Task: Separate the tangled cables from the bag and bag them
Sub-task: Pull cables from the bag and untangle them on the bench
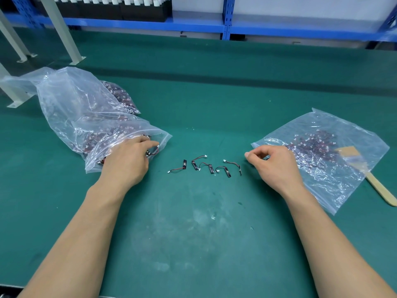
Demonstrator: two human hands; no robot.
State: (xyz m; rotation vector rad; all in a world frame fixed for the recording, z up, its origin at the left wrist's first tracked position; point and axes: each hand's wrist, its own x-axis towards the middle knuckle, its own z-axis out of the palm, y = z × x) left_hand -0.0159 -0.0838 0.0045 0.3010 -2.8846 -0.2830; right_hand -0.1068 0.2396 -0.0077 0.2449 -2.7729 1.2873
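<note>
A large clear bag point(71, 108) full of tangled red-and-black cables lies at the left. My left hand point(129, 158) reaches into its open mouth and pinches one cable point(155, 150) by its end with the white connector. Several separated cables point(210, 168), each with a small black board, lie in a row on the green mat point(193, 233) between my hands. A second clear bag point(322, 168) at the right holds a pile of sorted cables. My right hand point(277, 166) hovers at that bag's left edge with loosely curled fingers and nothing visible in them.
A brush with a wooden handle point(378, 190) lies by the right bag's far side. Grey metal legs point(71, 39) stand at the back left. Blue shelving point(227, 29) runs along the back behind the table.
</note>
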